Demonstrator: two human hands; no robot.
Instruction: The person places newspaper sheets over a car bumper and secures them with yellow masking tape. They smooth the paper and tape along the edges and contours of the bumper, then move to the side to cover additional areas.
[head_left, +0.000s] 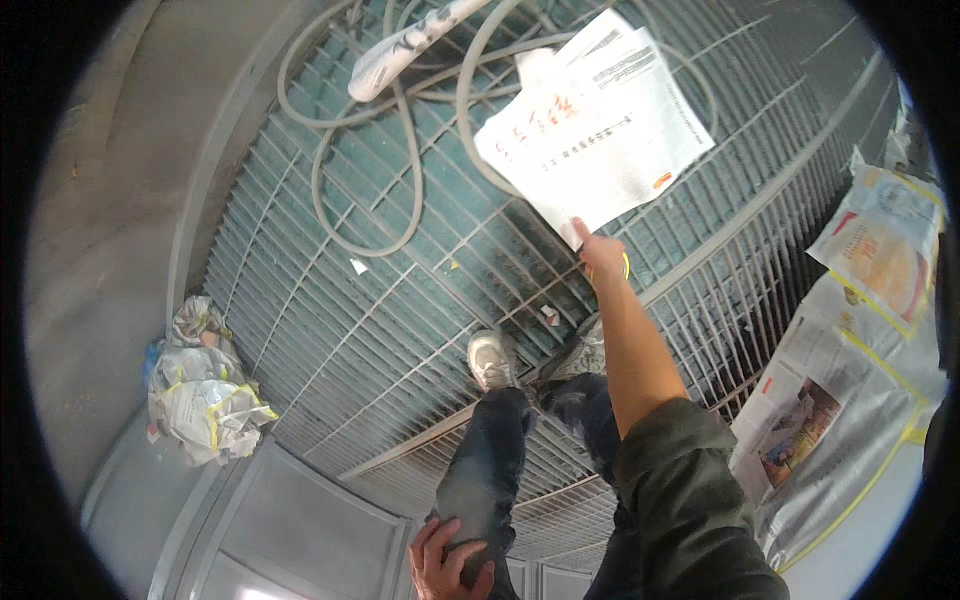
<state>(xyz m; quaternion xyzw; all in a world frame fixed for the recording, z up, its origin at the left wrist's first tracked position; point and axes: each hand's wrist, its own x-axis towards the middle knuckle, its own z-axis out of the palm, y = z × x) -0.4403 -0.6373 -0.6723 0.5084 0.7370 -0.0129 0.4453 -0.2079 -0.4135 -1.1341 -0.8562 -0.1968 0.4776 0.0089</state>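
Observation:
My right hand (604, 255) grips the lower corner of several white printed sheets of paper (600, 150), with the thumb on top. The sheets bear writing, some of it red. A yellow band, perhaps tape, shows at that hand's wrist. The sheets are over a metal floor grating (360, 300) and cover part of a looped grey hose (416, 172). My left hand (446, 559) rests on my left knee, fingers spread, holding no object.
Crumpled newspaper with yellow tape (214, 401) lies by the wall at left. A white roll (409, 52) sits on the hose at the top. At right, a surface is masked with taped newspaper (832, 375). Small paper scraps (359, 266) lie on the grating.

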